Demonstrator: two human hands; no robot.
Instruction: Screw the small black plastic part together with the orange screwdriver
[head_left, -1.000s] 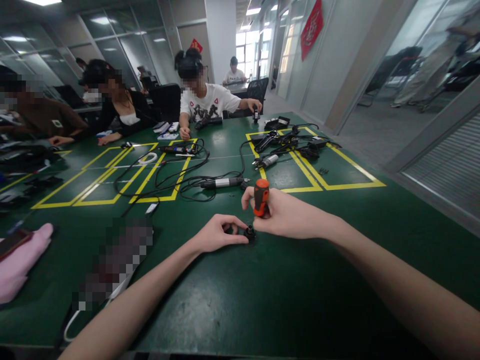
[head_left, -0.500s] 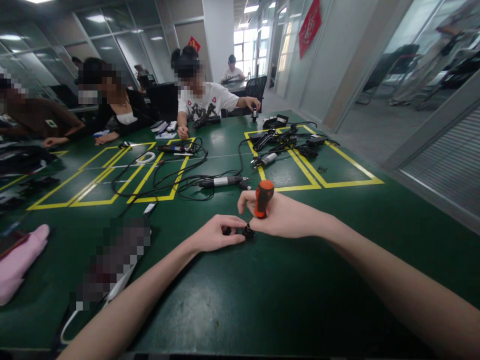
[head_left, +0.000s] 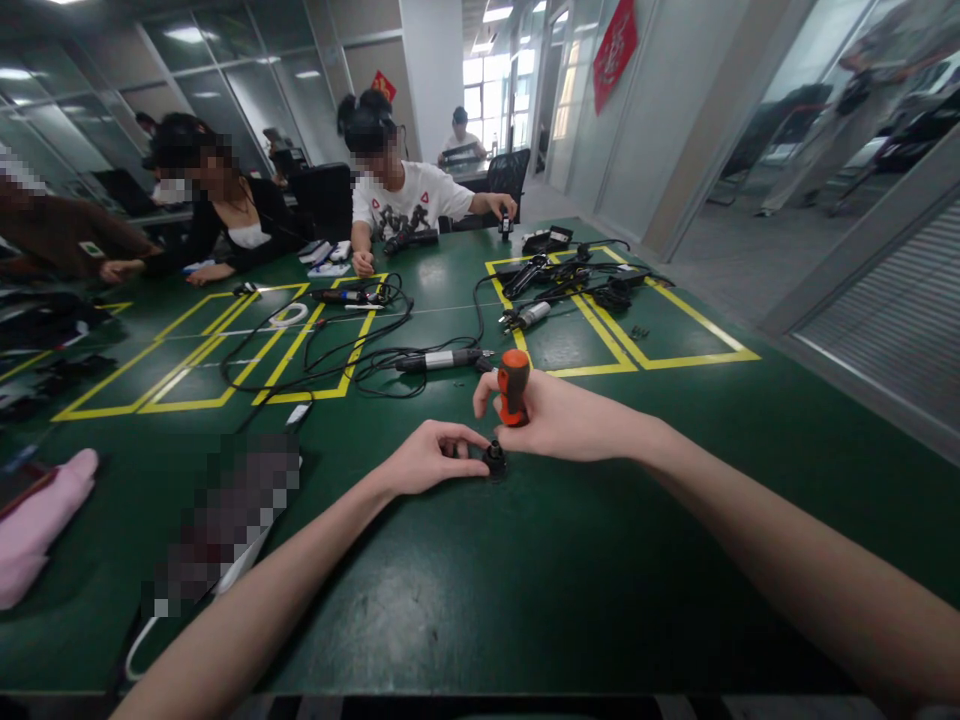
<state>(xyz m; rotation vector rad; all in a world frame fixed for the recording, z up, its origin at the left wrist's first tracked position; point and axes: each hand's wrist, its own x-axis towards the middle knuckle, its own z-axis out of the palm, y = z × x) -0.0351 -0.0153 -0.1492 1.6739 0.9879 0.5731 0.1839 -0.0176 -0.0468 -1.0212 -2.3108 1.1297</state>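
Note:
My left hand (head_left: 439, 457) rests on the green table, thumb and forefinger closed on a small black round part (head_left: 494, 458) that stands upright. Just right of and above that part, my right hand (head_left: 544, 412) holds a screwdriver (head_left: 514, 385) by its orange and dark grey handle. The handle points up from between the thumb and fingers. The screwdriver's shaft and tip are hidden behind the hand, so I cannot tell whether the tip touches the part.
Beyond my hands lies a grey and black corded power tool (head_left: 442, 361). Yellow tape frames (head_left: 600, 368) hold more tools and cables. A pink pouch (head_left: 49, 525) and a blurred-out object (head_left: 232, 510) lie left. Co-workers sit across the table, one person's hand (head_left: 499, 206) on a small black item.
My right hand has shifted slightly left with the screwdriver, whose handle now stands more upright. More of the black part shows between my hands. The camera view has shifted a little.

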